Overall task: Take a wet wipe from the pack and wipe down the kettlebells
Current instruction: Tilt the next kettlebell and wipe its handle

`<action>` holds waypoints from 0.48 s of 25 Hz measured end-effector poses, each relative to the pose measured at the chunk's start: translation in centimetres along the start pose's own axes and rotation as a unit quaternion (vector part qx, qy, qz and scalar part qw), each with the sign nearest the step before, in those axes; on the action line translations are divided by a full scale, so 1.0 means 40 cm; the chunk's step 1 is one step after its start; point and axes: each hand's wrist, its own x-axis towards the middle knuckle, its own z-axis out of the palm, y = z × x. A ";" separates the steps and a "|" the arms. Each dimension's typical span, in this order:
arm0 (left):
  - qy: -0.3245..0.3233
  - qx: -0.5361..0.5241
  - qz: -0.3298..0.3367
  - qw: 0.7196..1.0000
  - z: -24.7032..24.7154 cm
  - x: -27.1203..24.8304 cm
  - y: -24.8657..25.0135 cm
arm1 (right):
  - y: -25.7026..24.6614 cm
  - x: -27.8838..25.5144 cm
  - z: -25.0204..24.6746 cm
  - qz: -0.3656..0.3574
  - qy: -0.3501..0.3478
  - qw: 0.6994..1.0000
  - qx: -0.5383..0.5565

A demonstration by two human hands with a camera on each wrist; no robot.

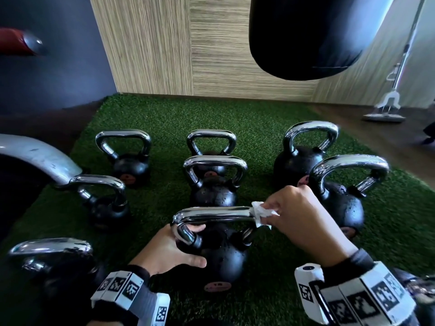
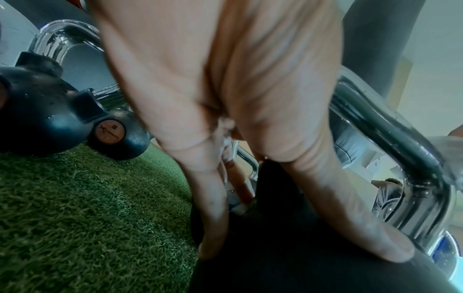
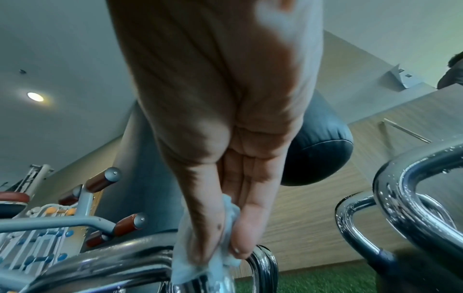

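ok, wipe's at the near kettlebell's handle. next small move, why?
Probably slide the right hand and wet wipe leftward along the chrome handle: it sits at the right bend, the bar is uncovered, and the left hand braces the kettlebell.

- we see the right hand (image 1: 299,220) pinching a white wet wipe (image 1: 260,214) against the chrome handle (image 1: 211,214) of the nearest kettlebell (image 1: 223,255), at its right end.
- the left hand (image 1: 169,250) grips that kettlebell's black body by the left handle post.
- other kettlebells (image 1: 214,196) stand around it on green turf (image 1: 164,114).
- we see a black punching bag (image 1: 306,36) hanging above.
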 end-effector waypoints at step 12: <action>0.022 -0.040 -0.022 0.999 0.008 -0.003 -0.010 | 0.084 -0.025 0.122 0.113 -0.127 0.963 0.210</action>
